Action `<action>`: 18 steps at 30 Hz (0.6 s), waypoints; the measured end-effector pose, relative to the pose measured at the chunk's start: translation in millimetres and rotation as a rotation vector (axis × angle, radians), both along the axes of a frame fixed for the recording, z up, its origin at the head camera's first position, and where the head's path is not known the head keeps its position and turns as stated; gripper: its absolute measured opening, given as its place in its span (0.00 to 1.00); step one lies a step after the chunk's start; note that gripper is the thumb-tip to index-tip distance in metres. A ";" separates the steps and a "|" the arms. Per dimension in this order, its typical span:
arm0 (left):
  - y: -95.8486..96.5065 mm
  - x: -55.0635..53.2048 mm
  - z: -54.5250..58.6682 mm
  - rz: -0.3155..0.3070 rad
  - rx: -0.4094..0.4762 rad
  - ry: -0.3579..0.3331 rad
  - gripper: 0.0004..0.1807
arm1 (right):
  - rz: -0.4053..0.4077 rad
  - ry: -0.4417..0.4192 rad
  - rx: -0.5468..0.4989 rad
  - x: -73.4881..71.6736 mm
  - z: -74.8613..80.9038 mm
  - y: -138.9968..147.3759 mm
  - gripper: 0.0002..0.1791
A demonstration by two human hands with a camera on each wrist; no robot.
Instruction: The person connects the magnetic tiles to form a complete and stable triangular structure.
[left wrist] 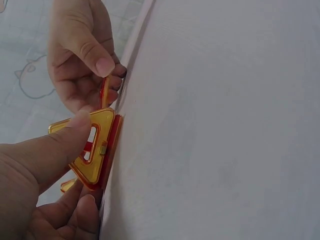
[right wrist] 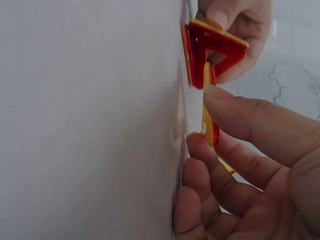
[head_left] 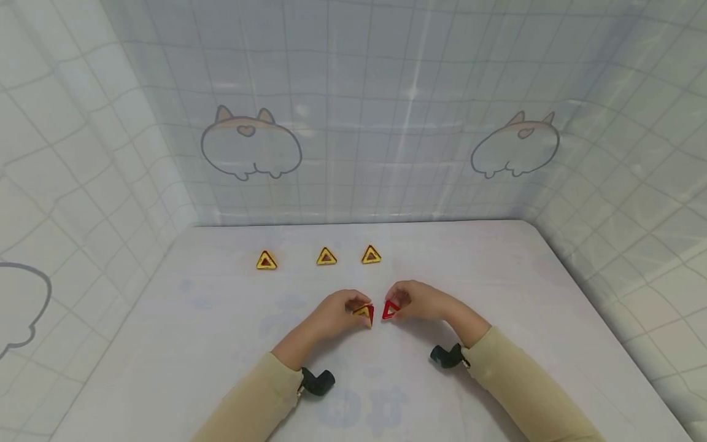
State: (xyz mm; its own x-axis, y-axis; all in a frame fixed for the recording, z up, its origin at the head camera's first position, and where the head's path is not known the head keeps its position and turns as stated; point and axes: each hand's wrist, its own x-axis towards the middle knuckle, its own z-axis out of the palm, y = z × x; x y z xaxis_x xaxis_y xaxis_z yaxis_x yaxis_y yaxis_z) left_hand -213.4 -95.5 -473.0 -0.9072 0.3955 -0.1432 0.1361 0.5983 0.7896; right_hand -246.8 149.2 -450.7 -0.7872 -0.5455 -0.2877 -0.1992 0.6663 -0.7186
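Note:
My left hand (head_left: 336, 314) pinches a few triangular magnetic tiles (left wrist: 103, 125), yellow on one side and red on the other. They meet along their edges at an angle, and the right wrist view shows their red inner faces. To the right, my right hand (head_left: 424, 301) holds one more triangular magnetic tile (right wrist: 208, 112) upright between thumb and fingers. In the head view a small gap separates this tile from the joined ones. Both hands are low over the white table (head_left: 221, 356), and fingers partly cover the tiles.
Three yellow triangular pieces lie in a row farther back: a left one (head_left: 266, 267), a middle one (head_left: 326, 263) and a right one (head_left: 371, 262). A grid-patterned curtain (head_left: 375, 141) surrounds the back and sides. Dark wrist-worn devices (head_left: 318, 383) sit by both sleeves.

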 end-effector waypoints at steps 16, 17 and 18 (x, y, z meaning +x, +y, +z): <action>-3.3 -2.4 -4.2 -0.022 0.019 0.036 0.17 | 0.091 0.041 -0.019 6.7 -0.4 -13.9 0.17; -3.2 -2.5 -4.4 -0.022 0.021 0.034 0.17 | 0.093 0.041 -0.021 6.9 -0.2 -14.3 0.17; -3.1 -2.7 -4.5 -0.021 0.021 0.032 0.17 | 0.095 0.041 -0.021 7.0 0.1 -14.7 0.17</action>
State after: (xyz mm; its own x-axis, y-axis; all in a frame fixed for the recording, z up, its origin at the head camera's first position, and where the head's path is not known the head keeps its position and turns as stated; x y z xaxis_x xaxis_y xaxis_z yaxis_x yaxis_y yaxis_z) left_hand -216.1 -98.6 -477.5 -0.9025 0.4175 -0.1053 0.1744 0.5781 0.7971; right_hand -239.8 134.6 -450.6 -0.7422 -0.6242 -0.2440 -0.2905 0.6277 -0.7222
